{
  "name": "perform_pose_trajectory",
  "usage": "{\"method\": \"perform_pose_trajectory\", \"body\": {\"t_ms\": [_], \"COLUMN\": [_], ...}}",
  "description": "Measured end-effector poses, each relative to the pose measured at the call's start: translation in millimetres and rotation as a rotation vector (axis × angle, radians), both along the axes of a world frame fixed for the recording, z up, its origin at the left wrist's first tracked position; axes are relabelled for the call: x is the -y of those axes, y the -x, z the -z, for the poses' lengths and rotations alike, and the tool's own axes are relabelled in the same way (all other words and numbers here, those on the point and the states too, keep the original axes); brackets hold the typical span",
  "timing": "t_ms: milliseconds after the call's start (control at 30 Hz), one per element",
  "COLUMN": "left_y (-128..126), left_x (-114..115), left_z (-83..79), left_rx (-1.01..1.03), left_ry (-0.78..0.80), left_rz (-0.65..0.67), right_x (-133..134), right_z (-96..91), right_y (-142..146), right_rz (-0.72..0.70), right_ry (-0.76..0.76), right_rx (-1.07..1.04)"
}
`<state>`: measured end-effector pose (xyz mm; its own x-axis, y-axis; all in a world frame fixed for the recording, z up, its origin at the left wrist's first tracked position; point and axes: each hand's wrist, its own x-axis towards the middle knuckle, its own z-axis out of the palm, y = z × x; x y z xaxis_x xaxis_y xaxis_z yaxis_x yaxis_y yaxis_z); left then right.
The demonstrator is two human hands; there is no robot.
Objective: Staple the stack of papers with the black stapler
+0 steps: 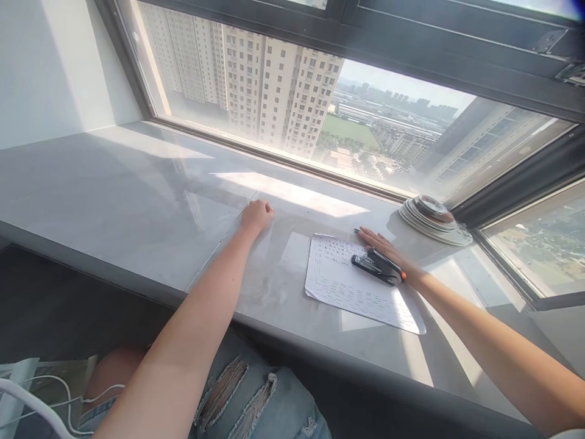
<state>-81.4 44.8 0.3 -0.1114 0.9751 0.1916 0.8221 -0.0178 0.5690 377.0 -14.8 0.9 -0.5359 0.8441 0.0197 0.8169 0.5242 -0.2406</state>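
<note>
My left hand (257,216) rests on the grey stone windowsill (274,280), its fingers curled into a fist with nothing showing in it. Farther right, my right hand (382,245) lies flat with its fingers stretched out, just beyond a black and grey stapler (377,266) with an orange spot at one end. The stapler sits on sheets of paper (351,296) bearing rows of writing. A small dark tip (356,231), perhaps of a pen, pokes out by the right fingertips; the rest of it is hidden.
In the right corner by the window stands a stack of plates or discs (432,219). A dark window frame (274,146) runs along the back. White cables (41,402) hang at the lower left, near my legs in ripped jeans (269,402).
</note>
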Motion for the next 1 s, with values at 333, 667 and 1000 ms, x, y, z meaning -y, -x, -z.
{"method": "perform_pose_trajectory", "body": {"t_ms": [333, 667, 1000], "left_y": [0, 4, 122], "left_x": [-2, 3, 39], "left_z": [0.5, -21.3, -21.2], "left_rx": [0.027, 0.112, -0.205], "left_ry": [0.003, 0.045, 0.268], "left_rz": [-0.009, -0.117, -0.391], "right_x": [-14, -51, -73], "right_z": [4.7, 25.1, 17.7], "right_y": [15, 90, 251], "right_rz": [-0.015, -0.024, -0.146], "right_ry": [0.007, -0.05, -0.036], "right_rx": [0.105, 0.098, 0.01]}}
